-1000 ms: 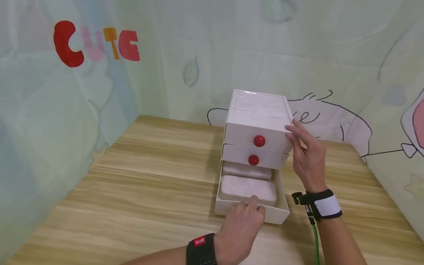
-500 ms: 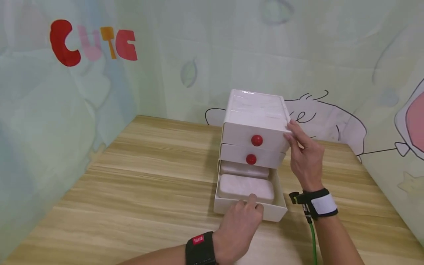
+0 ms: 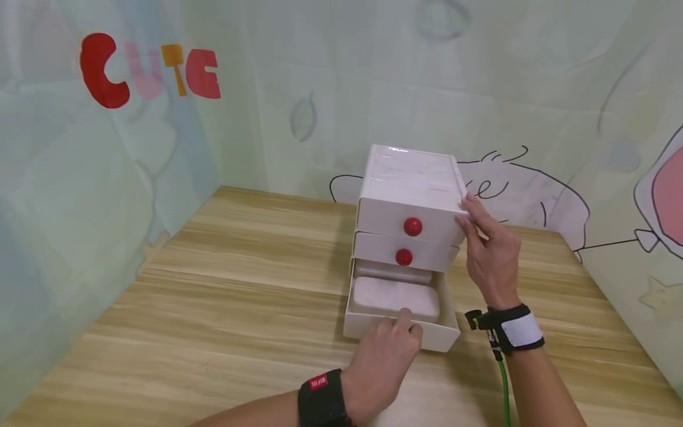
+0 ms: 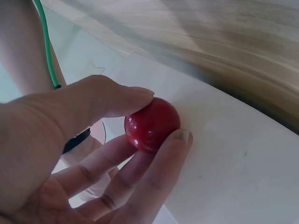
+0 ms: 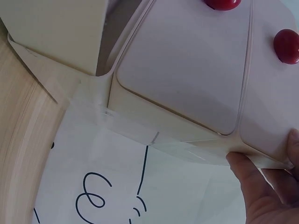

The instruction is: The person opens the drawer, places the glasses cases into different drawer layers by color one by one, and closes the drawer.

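A small white drawer cabinet (image 3: 411, 175) stands on the table with its bottom drawer (image 3: 440, 337) pulled out. Thumb and fingers of my left hand (image 3: 381, 367) pinch the round red knob (image 4: 152, 125) on that drawer's front; the hand hides this knob in the head view. Inside the drawer lies a white rounded block (image 3: 395, 296), and a second white block (image 3: 395, 271) shows partly behind it. My right hand (image 3: 493, 255) grips the cabinet's upper right front corner, thumb at the front and fingertips along the side. The two upper drawers are closed.
Red knobs mark the top drawer (image 3: 411, 216) and the middle drawer (image 3: 368, 246). The wooden table (image 3: 240, 284) extends to both sides. Printed cloth walls (image 3: 320, 71) rise behind and beside it. A green cable (image 3: 506, 385) hangs from the right wristband (image 3: 514, 329).
The bottom drawer has slid slightly inward toward the cabinet, with the white blocks in it and my left hand on its knob. My right hand has kept its hold on the corner.
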`<state>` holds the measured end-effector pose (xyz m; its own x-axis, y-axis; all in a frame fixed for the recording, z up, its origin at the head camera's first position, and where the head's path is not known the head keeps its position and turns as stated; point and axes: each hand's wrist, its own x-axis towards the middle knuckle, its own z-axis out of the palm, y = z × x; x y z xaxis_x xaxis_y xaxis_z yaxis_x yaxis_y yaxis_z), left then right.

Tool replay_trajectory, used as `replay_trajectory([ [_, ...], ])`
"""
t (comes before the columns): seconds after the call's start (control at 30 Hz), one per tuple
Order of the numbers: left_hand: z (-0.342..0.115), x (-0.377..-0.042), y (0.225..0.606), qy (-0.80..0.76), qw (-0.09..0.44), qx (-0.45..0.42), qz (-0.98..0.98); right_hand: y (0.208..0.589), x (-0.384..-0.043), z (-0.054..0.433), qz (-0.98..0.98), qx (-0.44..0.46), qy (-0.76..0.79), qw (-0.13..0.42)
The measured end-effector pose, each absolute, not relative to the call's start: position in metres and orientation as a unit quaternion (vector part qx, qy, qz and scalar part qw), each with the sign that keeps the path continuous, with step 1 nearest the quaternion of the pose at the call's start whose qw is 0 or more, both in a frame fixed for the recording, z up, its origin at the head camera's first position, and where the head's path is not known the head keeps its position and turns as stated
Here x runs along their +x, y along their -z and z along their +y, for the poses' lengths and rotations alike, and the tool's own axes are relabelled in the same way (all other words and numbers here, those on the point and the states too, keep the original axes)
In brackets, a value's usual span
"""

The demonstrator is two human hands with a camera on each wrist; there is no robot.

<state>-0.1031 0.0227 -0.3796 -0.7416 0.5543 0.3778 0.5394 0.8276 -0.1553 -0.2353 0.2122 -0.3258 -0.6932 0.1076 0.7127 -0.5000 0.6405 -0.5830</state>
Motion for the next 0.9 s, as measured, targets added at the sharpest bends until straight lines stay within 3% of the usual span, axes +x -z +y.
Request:
replay_trajectory([
  [0.5, 0.022, -0.111, 0.382, -0.025, 0.238, -0.295, -0.925, 0.323, -0.233, 0.213, -0.830, 0.115, -0.407, 0.365],
  [0.9, 0.019, -0.118, 0.384, -0.015, 0.218, -0.296, -0.930, 0.324, -0.233, 0.213, -0.829, 0.118, -0.409, 0.363],
])
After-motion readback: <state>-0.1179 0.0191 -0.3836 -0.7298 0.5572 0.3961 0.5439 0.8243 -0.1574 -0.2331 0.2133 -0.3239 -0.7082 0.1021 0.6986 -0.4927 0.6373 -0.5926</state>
